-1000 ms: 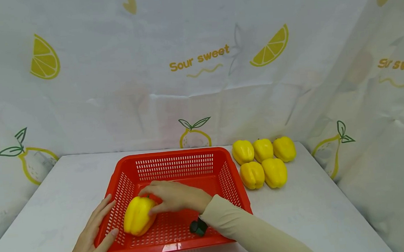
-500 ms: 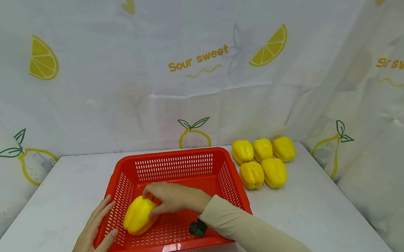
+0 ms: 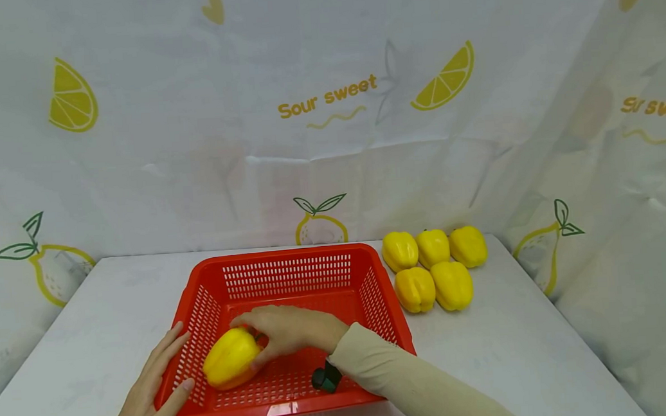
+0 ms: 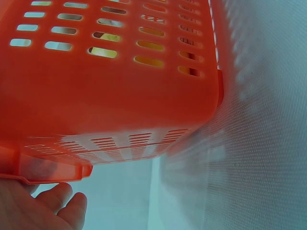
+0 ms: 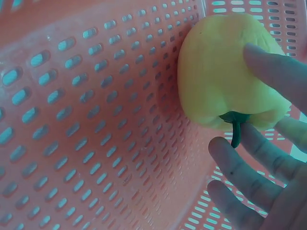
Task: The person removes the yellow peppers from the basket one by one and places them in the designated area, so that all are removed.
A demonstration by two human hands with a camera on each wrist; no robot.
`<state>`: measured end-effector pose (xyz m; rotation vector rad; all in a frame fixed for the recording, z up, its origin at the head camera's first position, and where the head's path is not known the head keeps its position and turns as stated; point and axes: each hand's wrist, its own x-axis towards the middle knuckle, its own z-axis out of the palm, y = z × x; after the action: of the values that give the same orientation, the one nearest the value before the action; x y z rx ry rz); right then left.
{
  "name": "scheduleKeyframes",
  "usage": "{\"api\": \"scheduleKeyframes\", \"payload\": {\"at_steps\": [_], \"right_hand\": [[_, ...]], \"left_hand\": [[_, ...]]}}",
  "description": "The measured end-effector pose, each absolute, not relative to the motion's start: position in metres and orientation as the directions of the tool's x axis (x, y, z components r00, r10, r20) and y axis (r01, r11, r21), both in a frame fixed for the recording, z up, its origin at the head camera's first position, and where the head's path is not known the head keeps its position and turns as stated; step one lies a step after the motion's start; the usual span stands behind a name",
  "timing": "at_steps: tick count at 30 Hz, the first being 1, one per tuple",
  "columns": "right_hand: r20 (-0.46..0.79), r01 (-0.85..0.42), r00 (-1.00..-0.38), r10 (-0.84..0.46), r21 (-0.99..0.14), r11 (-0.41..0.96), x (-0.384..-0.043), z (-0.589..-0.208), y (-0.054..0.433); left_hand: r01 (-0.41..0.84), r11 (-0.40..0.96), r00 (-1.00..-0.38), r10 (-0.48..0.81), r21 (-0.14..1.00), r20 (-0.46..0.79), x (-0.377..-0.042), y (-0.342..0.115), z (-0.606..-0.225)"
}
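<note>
A yellow bell pepper (image 3: 231,359) with a green stem lies on its side in the left front part of a red plastic basket (image 3: 290,255). My right hand (image 3: 283,327) reaches into the basket from the right and holds the pepper by its stem end. In the right wrist view, the thumb presses on one side of the pepper (image 5: 225,72), one finger lies against its other side, and other fingers hang by the stem. My left hand (image 3: 148,391) rests on the basket's left rim with fingers spread fairly straight; its fingertips lie beside the basket wall in the left wrist view.
Several more yellow bell peppers (image 3: 432,269) stand in two rows on the white table (image 3: 511,350), right of the basket. A white curtain (image 3: 193,198) with lemon prints hangs behind the table and along its right side. The right wrist carries a small dark device (image 3: 325,377).
The pepper has turned a little in the basket, its stem end swinging right and nearer me. My right hand has shifted slightly with it. The left hand and the basket stay in place.
</note>
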<state>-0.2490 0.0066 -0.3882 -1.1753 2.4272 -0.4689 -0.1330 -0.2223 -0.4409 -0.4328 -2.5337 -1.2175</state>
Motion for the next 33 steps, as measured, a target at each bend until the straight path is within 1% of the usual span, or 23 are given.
{"api": "scheduleKeyframes", "payload": {"at_steps": [9,15,19,23,27,33], "right_hand": [[-0.23,-0.636,-0.588,-0.776,-0.46,0.619,-0.2479,-0.3897,0.0087],[-0.232,-0.62,-0.573,-0.786,-0.504,0.602,-0.2481,-0.39,0.0088],[-0.211,-0.633,-0.564,-0.798,-0.51,0.582,-0.2479,-0.3898,0.0092],[-0.175,-0.669,-0.566,-0.806,-0.473,0.573,-0.2473,-0.3886,0.0094],[-0.135,-0.7,-0.577,-0.806,-0.426,0.573,-0.2468,-0.3868,0.0095],[-0.112,-0.673,-0.624,-0.773,-0.426,0.605,-0.2455,-0.3834,0.0097]], "left_hand": [[0.379,0.602,-0.916,0.136,0.703,0.378,-0.134,-0.224,-0.4424],[0.361,0.612,-0.922,0.12,0.703,0.369,-0.1357,-0.2262,-0.447],[0.372,0.612,-0.916,0.121,0.698,0.382,-0.1356,-0.2265,-0.4482],[0.409,0.602,-0.899,0.136,0.686,0.416,-0.1355,-0.2263,-0.4486],[0.405,0.599,-0.902,0.137,0.69,0.41,-0.1356,-0.2267,-0.4482],[0.347,0.625,-0.928,0.119,0.699,0.353,-0.1351,-0.2254,-0.4441]]}}
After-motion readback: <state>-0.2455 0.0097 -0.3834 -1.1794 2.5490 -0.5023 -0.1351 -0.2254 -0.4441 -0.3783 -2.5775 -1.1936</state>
